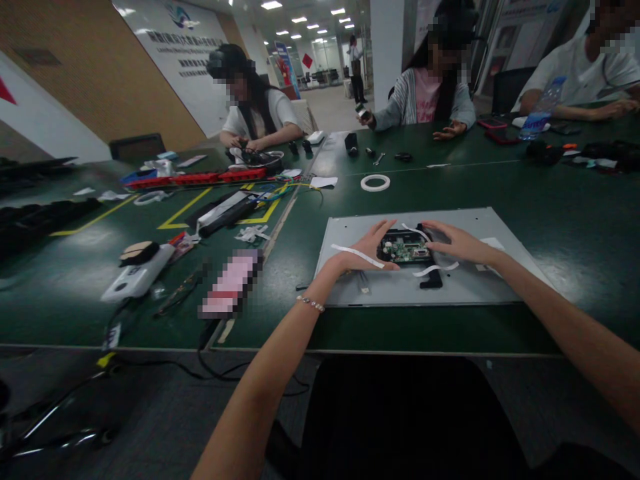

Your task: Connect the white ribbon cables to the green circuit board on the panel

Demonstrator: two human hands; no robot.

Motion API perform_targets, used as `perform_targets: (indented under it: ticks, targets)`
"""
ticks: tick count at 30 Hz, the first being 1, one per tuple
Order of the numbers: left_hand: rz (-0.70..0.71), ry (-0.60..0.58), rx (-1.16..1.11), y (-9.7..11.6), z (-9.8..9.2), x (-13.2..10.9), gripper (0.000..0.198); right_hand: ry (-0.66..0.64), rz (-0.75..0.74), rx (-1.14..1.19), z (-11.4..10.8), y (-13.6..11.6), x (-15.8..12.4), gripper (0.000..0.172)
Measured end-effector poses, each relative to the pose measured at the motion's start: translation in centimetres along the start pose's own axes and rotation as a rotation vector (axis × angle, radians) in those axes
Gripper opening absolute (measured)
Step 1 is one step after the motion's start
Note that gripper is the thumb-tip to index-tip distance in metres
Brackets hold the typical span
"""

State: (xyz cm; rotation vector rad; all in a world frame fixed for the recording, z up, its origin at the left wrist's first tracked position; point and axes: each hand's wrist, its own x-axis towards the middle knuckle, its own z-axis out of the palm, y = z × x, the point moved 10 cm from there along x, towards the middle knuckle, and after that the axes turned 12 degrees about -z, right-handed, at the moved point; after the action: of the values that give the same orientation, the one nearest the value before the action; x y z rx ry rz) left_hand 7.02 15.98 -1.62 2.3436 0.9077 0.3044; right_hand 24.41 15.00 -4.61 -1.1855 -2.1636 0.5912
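A green circuit board [406,251] in a black housing is over a light grey panel [345,293]. My left hand [367,248] spans its left side, fingers at the far edge and thumb at the near edge. On the right side, my right hand [453,241] grips the housing's far corner with bent fingers. One white tape strip [357,255] lies across my left hand, and another tape strip [416,231] crosses the housing's far edge. Nearer me, a third tape strip [436,269] crosses a black bracket [432,280]. Whether the housing touches the panel is unclear.
A tape roll [375,183] lies beyond the panel. To my left are a phone [233,283], a white device [137,270] and a black-and-white module [227,210] with wires. Across the table sit several people, one person [257,110] handling parts. A water bottle [543,110] stands far right.
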Motion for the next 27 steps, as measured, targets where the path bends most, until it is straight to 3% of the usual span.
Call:
perform_targets:
  ticks: [6,13,18,24,27]
  targets:
    - [-0.09,-0.022,0.058,0.1,-0.1,0.1,0.111,0.02,-0.047,0.041,-0.2,-0.4,-0.2,0.076]
    - [-0.089,-0.027,0.121,1.3,-0.8,1.7,0.111,0.046,-0.021,0.074,-0.4,-0.2,-0.3,0.066]
    - [-0.056,-0.022,0.102,0.5,-0.1,3.0,0.105,0.079,0.052,0.081,-0.5,0.6,-0.3,0.061]
    - [-0.026,0.029,0.06,-0.6,0.4,2.9,0.099,0.29,0.039,0.119,-2.2,2.3,-0.3,0.045]
    - [-0.032,0.031,0.047,-0.7,0.5,2.8,0.098,0.382,0.121,0.014,-3.7,3.5,-1.2,0.037]
